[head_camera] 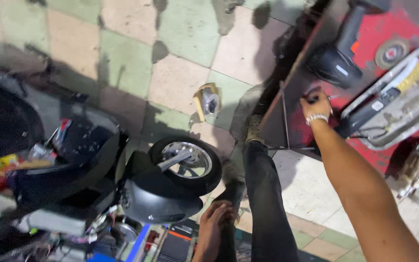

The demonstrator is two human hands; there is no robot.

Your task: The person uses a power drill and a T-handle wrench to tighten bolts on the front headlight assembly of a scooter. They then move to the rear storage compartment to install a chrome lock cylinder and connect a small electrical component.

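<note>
**Right hand on the red surface, tools just past it**

Right hand [316, 104] stretched far out, curled on something small and dark; too blurry to tell what. Black power tool [338, 60] just above, long body pointing up and away. Left hand [214, 228] down low, resting loosely on the knee, holding nothing.

There is only one view, from a camera on the person's head, tilted steeply down and turned a little askew, so the tiled floor [180, 82] runs slantwise. It looks along the right arm to the right hand [316, 104], which sits near the middle right of the frame. The left hand [214, 228] lies close under the lens at the bottom edge. A scooter [122, 184] fills the lower left, beyond that hand.
</note>
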